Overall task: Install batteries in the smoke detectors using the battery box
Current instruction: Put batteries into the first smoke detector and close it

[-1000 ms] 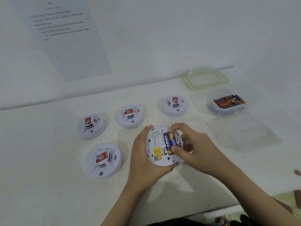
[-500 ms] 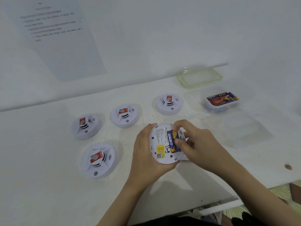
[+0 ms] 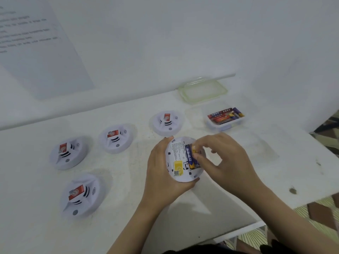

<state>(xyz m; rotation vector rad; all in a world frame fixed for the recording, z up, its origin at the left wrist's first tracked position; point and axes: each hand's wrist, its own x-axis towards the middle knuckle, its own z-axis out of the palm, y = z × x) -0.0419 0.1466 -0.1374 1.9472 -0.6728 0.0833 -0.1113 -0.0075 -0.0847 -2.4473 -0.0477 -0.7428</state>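
The left hand [image 3: 161, 173] cups the upturned smoke detector [image 3: 177, 159] from its 9 o'clock side, with the thumb at the 12 o'clock rim and fingertips curled under the 6 o'clock rim, holding it just above the table [image 3: 266, 162]. A blue battery [image 3: 189, 156] lies in the back of the detector with its long axis running from 12 to 6 o'clock, leaning slightly. The right hand [image 3: 227, 162] comes in from 3 o'clock, and its fingertips [image 3: 199, 159] pinch together at the battery's 3 o'clock flank, near the top end. I cannot tell whether a 2nd cell sits beneath them. The seating push should therefore go down into the bay and toward 9 o'clock, against the left palm, which is well placed to brace it. The right hand is the nearer one to the battery box [image 3: 225, 126], which stands open at 1 o'clock from the detector, well apart, with more cells inside.
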